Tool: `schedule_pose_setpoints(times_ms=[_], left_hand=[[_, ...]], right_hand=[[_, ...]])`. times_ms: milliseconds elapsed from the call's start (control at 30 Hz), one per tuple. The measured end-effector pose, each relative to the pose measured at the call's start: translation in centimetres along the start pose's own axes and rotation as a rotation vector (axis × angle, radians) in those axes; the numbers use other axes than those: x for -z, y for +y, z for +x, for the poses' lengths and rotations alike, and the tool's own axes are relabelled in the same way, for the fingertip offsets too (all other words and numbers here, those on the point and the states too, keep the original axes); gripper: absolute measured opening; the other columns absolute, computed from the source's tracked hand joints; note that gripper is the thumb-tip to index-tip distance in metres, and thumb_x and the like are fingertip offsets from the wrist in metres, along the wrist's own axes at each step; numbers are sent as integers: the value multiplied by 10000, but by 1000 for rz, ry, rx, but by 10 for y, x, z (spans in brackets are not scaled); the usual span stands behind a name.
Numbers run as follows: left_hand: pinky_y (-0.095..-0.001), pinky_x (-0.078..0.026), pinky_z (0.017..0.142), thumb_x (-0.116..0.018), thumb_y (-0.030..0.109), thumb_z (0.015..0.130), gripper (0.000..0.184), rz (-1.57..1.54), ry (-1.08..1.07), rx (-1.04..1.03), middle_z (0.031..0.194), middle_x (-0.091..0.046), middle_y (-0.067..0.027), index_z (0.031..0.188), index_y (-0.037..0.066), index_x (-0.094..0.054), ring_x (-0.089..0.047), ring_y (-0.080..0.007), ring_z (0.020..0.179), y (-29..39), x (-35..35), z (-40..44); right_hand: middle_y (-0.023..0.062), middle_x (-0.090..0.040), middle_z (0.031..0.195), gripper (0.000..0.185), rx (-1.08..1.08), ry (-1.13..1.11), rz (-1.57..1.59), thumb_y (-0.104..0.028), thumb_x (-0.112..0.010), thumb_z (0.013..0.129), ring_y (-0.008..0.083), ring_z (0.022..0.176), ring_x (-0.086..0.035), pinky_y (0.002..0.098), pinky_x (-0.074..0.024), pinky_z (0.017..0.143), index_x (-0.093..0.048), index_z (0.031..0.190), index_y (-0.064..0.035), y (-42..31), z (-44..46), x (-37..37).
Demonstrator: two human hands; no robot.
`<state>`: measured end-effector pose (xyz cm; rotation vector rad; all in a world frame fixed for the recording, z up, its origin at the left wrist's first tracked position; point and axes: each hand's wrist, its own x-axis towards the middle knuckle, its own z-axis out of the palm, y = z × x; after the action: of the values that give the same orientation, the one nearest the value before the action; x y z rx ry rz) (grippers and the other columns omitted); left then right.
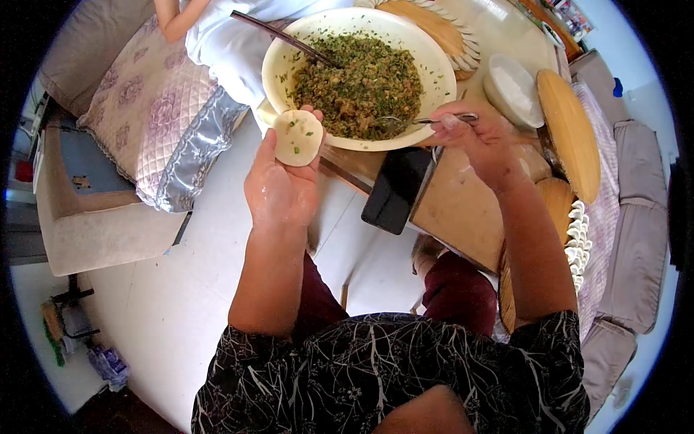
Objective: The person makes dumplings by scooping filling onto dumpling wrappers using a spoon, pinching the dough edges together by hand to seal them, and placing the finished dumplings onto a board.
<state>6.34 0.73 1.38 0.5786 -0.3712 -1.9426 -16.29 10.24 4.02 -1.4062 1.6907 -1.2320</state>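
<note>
A round dumpling wrapper lies on the fingers of my left hand, with a few green bits of filling stuck to it. My right hand grips the handle of a metal spoon, and the spoon's end rests in the minced filling. That filling, brown with chopped greens, sits in a large cream bowl. Dark chopsticks lean out over the bowl's far left rim.
A black tablet lies at the table edge beside a wooden board. A tub of white flour stands to the right. Finished dumplings line round boards. Another person's arm shows at upper left.
</note>
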Motion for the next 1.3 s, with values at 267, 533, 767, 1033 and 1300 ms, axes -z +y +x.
schedule_pose_setpoints(times_ms=[267,533,767,1033,1300], left_hand=[[-386,-418,931,-268,166,940,368,-79,35,21,1145,-477,-217,1195,-91,-334,-491,-307,1070,-9,7,0],[-411,-419,936,-236,166,940,412,-155,26,-86,1152,-463,-256,1222,-132,-274,-486,-349,1078,-23,1,8],[-405,-439,903,-230,188,943,396,-191,93,-161,1115,-491,-234,1209,-94,-311,-507,-331,1041,-34,-2,12],[-399,-439,894,-216,206,944,390,-174,99,-180,1106,-498,-221,1191,-67,-346,-509,-319,1037,-33,0,14],[-407,-428,907,-205,200,944,407,-209,92,-190,1102,-496,-228,1193,-97,-328,-497,-322,1052,-26,1,17]], right_hand=[[49,-580,747,233,-162,6,93,-233,-491,882,101,678,-542,225,-455,608,-585,912,-21,1,22,-4],[71,-580,726,272,-426,150,203,-256,-469,889,138,619,-547,259,-457,601,-547,936,1,-3,33,-6],[90,-580,716,215,-550,449,596,-207,-493,874,176,599,-574,306,-508,549,-514,958,-10,34,19,4],[89,-601,707,238,-192,383,436,-220,-510,878,160,576,-561,287,-501,557,-567,925,6,11,19,7],[65,-599,732,190,-67,275,-8,-168,-516,878,118,620,-553,224,-470,593,-581,933,2,-1,18,-26]])
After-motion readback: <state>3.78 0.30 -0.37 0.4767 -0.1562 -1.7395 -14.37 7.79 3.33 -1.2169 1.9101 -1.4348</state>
